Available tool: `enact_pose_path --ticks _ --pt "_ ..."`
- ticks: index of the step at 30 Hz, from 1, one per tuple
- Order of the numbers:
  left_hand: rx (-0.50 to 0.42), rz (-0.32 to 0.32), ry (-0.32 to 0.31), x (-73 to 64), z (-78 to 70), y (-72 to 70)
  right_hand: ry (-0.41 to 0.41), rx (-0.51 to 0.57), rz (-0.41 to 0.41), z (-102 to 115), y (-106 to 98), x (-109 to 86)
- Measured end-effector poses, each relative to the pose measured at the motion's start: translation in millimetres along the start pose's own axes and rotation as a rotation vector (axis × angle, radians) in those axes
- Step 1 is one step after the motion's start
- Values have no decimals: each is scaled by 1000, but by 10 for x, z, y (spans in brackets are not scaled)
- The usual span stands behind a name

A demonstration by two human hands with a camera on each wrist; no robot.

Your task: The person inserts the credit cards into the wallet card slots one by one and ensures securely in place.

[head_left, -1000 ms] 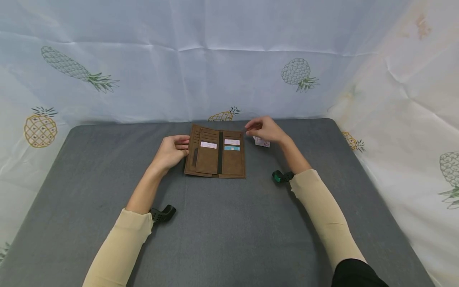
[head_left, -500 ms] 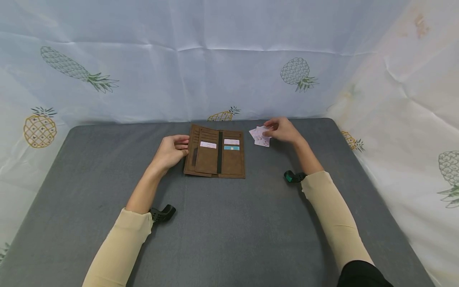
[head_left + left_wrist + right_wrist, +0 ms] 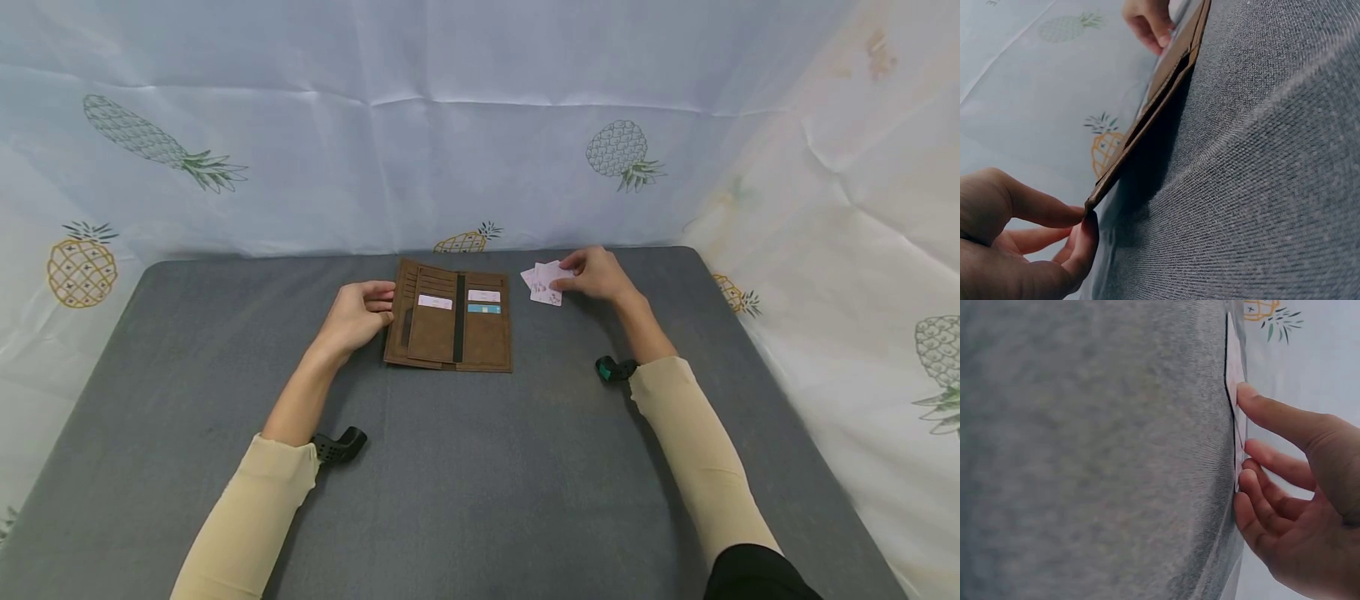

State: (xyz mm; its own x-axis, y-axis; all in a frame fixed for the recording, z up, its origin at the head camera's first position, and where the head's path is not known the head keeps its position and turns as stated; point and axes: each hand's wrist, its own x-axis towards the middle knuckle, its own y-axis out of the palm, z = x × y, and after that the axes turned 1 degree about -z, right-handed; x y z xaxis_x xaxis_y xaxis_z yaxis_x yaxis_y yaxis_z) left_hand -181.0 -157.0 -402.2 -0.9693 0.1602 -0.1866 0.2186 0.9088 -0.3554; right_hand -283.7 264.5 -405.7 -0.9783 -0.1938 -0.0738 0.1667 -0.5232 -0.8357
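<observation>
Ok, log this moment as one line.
left hand: pinches wallet edge | right hand: touches loose pinkish cards | wallet: open, held edge raised

The left sleeve (image 3: 243,521) and right sleeve (image 3: 697,458) are beige; black fabric (image 3: 757,575) adjoins the latter. The left mount (image 3: 341,447) is black; the right mount (image 3: 618,369) is black and green.

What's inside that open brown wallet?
Two pale cards and one blue card show in the wallet; the rest of each, and anything deeper inside, is covered.
</observation>
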Motion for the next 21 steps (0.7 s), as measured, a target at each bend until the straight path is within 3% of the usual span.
enact_pose_path --ticks 7,21 --pt "0 1 -2 8 4 0 22 26 59 0 -37 51" --pt "-2 4 7 6 5 -11 13 426 124 199 -29 112"
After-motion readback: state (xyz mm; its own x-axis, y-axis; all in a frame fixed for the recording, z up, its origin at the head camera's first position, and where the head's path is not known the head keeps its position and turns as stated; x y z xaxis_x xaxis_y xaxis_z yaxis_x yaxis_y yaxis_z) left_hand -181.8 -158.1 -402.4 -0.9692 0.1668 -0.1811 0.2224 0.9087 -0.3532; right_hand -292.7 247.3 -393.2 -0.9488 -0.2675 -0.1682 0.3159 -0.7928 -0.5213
